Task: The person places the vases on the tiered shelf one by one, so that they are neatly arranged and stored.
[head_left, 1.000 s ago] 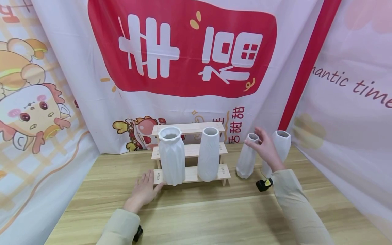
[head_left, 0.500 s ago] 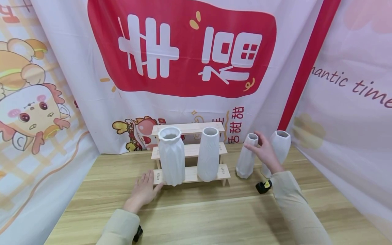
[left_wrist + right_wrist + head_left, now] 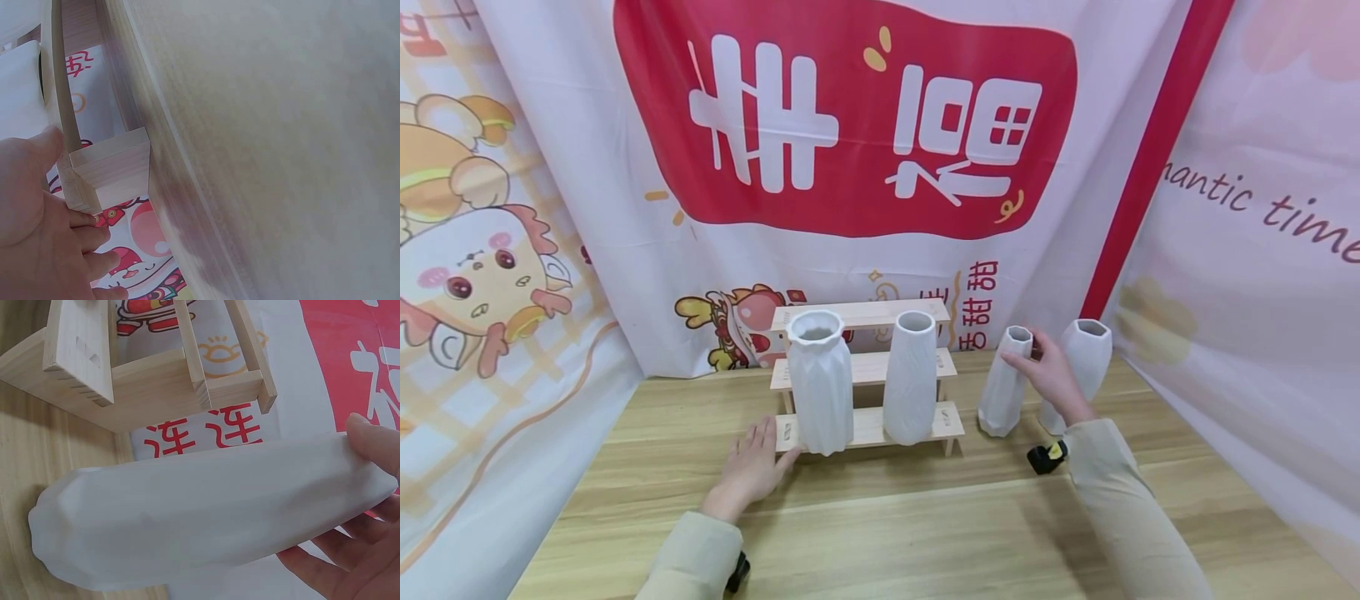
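Observation:
A slim white vase (image 3: 1002, 392) with a faceted mouth stands on the table, right of the wooden step shelf (image 3: 869, 427). My right hand (image 3: 1054, 375) grips its neck, thumb on one side and fingers on the other, as the right wrist view shows. My left hand (image 3: 748, 467) rests against the left end of the shelf's lowest board, with the thumb at the front edge and the fingers extended past the end. A fluted vase (image 3: 823, 392) with a wavy rim and a smoother tapered vase (image 3: 912, 387) stand on that lowest board.
Another white vase (image 3: 1090, 362) with an angular mouth stands on the table (image 3: 880, 533) behind my right hand, partly hidden by it. The shelf's two higher boards rise at the back. A printed cloth (image 3: 850, 267) hangs close behind, with more cloth at both sides.
My right hand has closed its fingers and thumb in on the slim vase's neck, moving slightly to the right of the mouth. The left hand and the shelf have stayed put.

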A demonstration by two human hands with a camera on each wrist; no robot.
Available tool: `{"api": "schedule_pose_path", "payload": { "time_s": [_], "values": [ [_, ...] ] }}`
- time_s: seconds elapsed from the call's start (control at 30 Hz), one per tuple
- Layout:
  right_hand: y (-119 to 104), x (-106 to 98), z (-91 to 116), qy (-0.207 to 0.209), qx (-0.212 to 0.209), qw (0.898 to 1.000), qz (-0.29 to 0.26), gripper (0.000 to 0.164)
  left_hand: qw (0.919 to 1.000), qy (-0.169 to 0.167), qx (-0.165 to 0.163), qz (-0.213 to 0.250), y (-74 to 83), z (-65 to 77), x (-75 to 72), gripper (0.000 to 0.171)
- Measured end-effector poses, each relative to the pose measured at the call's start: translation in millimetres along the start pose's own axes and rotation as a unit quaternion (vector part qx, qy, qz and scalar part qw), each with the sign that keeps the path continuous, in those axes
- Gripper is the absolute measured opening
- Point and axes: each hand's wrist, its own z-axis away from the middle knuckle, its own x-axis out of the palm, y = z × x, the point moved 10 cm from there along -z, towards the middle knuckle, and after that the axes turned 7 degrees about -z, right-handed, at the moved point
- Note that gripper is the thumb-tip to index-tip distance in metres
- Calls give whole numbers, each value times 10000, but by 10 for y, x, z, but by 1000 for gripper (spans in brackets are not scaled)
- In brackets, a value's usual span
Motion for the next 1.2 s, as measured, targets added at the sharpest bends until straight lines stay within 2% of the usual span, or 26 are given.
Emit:
{"api": "schedule_pose_path", "payload": {
  "time_s": [0.8,0.97,1.2],
  "values": [
    [-116,7,-23,-114,-137,9993,333,53,10000,-27,9,-42,0,-15,9,74],
    [-200,23,-48,-131,-118,9992,347,56,10000,-22,31,-31,4,-14,5,74],
    [-429,-5,-105,-99,-131,9989,438,59,10000,-6,41,-3,8,0,-2,74]
  ]
}}
